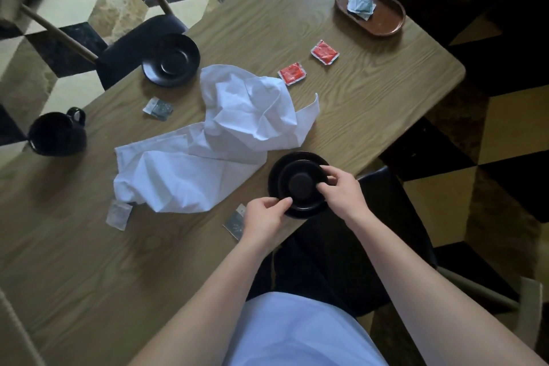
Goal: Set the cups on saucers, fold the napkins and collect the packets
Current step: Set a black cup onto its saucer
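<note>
A: What's the biggest thing in front of you?

B: The wooden table, running from your 7 o'clock up to 1 o'clock. Next in size are the crumpled white napkins at its middle, unfolded, one heaped at 12 o'clock of your hands and one spread at 10 o'clock.

A: And the dishes?

B: A brown oval tray sits at 1 o'clock, far corner, with grey packets lying in it. A bare black saucer is at 11 o'clock on the far edge. A black cup stands alone at 9 o'clock, well apart from any saucer.

A: What are you holding?

B: The second cup sits upside down on its saucer at the near edge. Your left hand pinches the saucer's rim at 7 o'clock of it; your right hand curls its fingers round the cup's raised foot from 3 o'clock.

A: Loose packets?

B: Two red ones at 12 o'clock, just beyond the napkins. One grey packet at 10 o'clock, a pale one touching the near napkin's corner, and another partly under your left hand.
</note>
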{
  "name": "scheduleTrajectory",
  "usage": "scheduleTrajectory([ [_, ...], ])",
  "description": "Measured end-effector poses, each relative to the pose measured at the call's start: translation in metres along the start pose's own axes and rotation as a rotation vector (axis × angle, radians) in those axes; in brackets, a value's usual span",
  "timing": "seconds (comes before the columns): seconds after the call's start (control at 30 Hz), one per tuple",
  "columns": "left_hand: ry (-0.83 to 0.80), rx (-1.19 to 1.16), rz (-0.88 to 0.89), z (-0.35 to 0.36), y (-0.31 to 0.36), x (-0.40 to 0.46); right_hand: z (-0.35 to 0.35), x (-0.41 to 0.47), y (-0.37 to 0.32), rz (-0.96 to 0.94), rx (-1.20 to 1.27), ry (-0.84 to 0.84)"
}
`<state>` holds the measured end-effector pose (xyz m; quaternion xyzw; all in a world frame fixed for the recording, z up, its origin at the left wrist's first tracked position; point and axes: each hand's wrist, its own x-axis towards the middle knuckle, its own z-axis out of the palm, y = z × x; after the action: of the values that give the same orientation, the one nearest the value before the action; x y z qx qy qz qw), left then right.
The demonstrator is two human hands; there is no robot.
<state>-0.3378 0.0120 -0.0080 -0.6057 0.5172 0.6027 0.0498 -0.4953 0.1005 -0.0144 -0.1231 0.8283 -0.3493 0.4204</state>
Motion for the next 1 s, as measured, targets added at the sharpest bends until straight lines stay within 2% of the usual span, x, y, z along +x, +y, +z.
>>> scheduleTrajectory([
  [0.27,0.074,0.052,0.031,0.0007,0.0051,0.0011,0.0077,0.0038,0.0018,0.045,0.049,0.008],
  [0.77,0.036,0.102,0.035,0.0054,0.0009,0.004,0.0032,0.0029,0.0074,0.058,0.12,-0.012],
  [1.0,-0.005,0.063,0.046,0.0044,0.0033,0.0093,-0.0016,0.0052,0.0084,0.077,0.036,-0.036],
])
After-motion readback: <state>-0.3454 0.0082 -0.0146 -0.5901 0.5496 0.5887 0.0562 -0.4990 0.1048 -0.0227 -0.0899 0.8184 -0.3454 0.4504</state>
